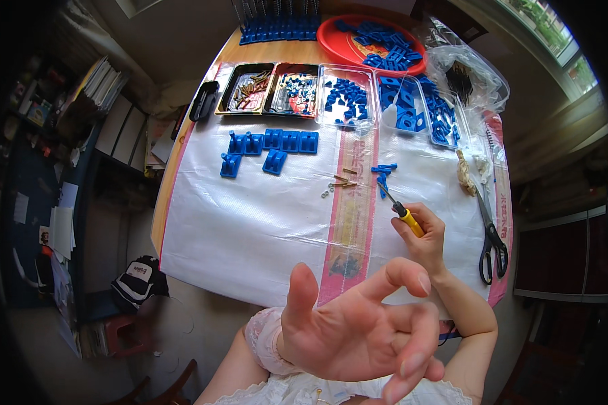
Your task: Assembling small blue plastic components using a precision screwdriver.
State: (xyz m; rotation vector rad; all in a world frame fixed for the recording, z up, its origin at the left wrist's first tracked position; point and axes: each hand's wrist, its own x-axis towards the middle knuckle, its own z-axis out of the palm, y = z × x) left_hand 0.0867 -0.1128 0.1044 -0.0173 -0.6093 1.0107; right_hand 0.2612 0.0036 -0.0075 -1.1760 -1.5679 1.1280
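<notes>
Close to the camera, my left hand (358, 331) is raised with the palm up, fingers apart and slightly curled, holding nothing. My right hand (422, 236) grips a screwdriver (411, 221) with a yellow and black handle above the table. Its tip points toward a few small blue plastic pieces (383, 177). Just left of these lie several brass screws (346, 177) and small silvery nuts (327, 192). Farther left stand several blue plastic bracket-like parts (290, 142) in a loose group, some with an upright peg.
Along the back are trays of screws (251, 91), small hardware (296, 93) and blue pieces (346, 98). A red basin (327, 44) of blue parts stands behind them. Black-handled scissors (493, 250) lie at the right edge. White woven sheeting (250, 229) covers the table.
</notes>
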